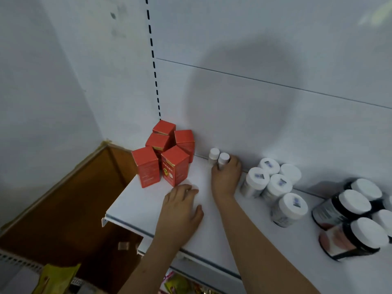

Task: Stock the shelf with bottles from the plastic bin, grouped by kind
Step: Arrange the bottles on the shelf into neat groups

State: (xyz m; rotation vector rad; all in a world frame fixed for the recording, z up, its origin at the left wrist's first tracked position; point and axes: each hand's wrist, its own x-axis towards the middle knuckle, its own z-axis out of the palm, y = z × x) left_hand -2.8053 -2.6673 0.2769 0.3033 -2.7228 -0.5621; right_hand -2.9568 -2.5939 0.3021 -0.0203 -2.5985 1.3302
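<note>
Two small white bottles stand at the back of the white shelf. My right hand grips the right one; the left one stands touching it. My left hand rests on the shelf with curled fingers, close to the red boxes; whether it holds anything I cannot tell. Several larger white-capped bottles stand grouped to the right of my right hand. Dark jars with white lids stand further right. The plastic bin is out of view.
Several red boxes are clustered at the shelf's back left corner. A brown cardboard box stands open to the left, below the shelf. Colourful packets show on a lower level. The back panel rises behind.
</note>
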